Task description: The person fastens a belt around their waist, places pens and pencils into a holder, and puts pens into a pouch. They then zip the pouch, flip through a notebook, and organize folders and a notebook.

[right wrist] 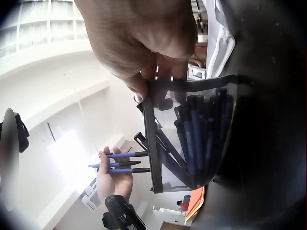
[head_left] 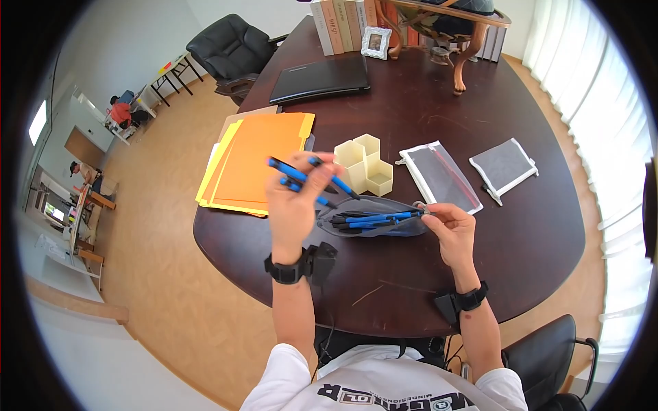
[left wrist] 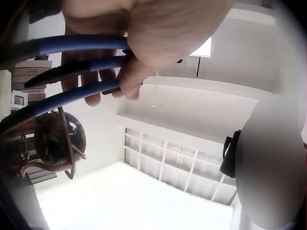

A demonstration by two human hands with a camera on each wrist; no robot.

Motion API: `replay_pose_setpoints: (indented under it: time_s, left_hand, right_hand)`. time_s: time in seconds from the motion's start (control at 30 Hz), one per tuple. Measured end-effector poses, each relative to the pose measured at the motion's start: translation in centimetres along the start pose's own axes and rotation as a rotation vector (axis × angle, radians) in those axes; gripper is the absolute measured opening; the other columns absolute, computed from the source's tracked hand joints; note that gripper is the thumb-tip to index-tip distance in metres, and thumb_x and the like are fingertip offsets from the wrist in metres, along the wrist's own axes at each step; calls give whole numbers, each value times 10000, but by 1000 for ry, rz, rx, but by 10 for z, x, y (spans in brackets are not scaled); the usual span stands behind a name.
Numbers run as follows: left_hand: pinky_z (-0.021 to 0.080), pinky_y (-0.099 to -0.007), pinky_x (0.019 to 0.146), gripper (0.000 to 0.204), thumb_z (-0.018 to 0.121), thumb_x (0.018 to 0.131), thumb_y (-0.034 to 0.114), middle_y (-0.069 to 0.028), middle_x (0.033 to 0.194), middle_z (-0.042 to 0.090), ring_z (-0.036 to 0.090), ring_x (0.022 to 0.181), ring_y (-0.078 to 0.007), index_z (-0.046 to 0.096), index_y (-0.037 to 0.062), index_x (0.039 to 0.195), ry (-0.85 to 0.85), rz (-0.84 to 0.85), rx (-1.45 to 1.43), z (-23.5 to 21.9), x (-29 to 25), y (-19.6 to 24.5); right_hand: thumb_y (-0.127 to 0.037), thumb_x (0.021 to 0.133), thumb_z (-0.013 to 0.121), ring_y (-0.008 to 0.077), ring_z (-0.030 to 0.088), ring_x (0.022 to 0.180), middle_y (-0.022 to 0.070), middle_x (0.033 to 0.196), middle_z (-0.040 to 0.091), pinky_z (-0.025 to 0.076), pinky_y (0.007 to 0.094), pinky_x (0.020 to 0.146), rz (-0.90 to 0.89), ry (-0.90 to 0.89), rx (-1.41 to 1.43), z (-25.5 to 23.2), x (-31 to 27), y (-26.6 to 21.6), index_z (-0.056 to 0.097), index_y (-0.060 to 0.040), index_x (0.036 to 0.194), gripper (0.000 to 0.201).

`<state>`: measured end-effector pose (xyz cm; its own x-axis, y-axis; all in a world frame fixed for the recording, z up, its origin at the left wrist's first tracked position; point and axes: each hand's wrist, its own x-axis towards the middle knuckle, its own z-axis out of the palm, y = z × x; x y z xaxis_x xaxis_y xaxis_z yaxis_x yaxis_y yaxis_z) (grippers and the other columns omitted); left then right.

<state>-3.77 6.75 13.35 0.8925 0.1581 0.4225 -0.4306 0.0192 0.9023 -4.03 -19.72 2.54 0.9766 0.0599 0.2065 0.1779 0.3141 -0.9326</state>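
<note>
My left hand is raised beside the pouch and holds three blue pens with black ends, pinched between thumb and fingers. In the right wrist view they stick out toward the pouch's mouth. With thumb and fingertips, my right hand pinches the zip-end corner of a see-through grey pouch trimmed in black. Its mouth gapes, and several more blue and black pens lie inside. Just behind the pouch stands a cream holder with hexagonal cups.
Orange and yellow folders lie at the left of the dark desk. Two white-edged zip pouches lie right. Farther back are a black laptop, books, a photo frame and a globe stand.
</note>
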Motion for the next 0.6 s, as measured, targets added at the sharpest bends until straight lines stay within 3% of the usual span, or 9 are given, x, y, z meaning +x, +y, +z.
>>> replay_pose_setpoints:
  time_s: [0.2, 0.33, 0.43, 0.6]
  left_hand:
    - [536, -286, 813, 265, 654, 978, 161, -149, 950, 704, 717, 949, -244, 659, -80, 1087, 94, 94, -195, -9, 55, 0]
    - [553, -319, 871, 249, 657, 976, 163, -106, 936, 676, 716, 955, -240, 669, -67, 1072, 88, 20, -159, -9, 80, -18]
    - [561, -333, 881, 302, 610, 1004, 194, -181, 992, 704, 702, 993, -240, 632, -88, 1108, 26, -1, -81, -10, 89, -35]
    - [544, -322, 910, 313, 628, 993, 206, -167, 1011, 708, 686, 995, -210, 662, -82, 1110, 51, -81, 29, -12, 93, -52]
  right_hand:
    - [76, 875, 689, 147, 691, 955, 129, 1039, 730, 539, 253, 865, 6, 7, -23, 1, 1, -1, 688, 53, 1068, 194]
    - [80, 874, 689, 148, 692, 955, 130, 1039, 730, 540, 254, 863, -2, 4, -17, 0, 1, 0, 687, 55, 1070, 198]
    - [81, 872, 690, 149, 692, 953, 131, 1039, 730, 541, 254, 863, -3, 5, -1, 0, 0, 0, 686, 56, 1070, 199]
    - [82, 873, 689, 150, 692, 951, 132, 1038, 730, 540, 253, 865, -12, 1, -4, 0, 1, 1, 687, 58, 1067, 196]
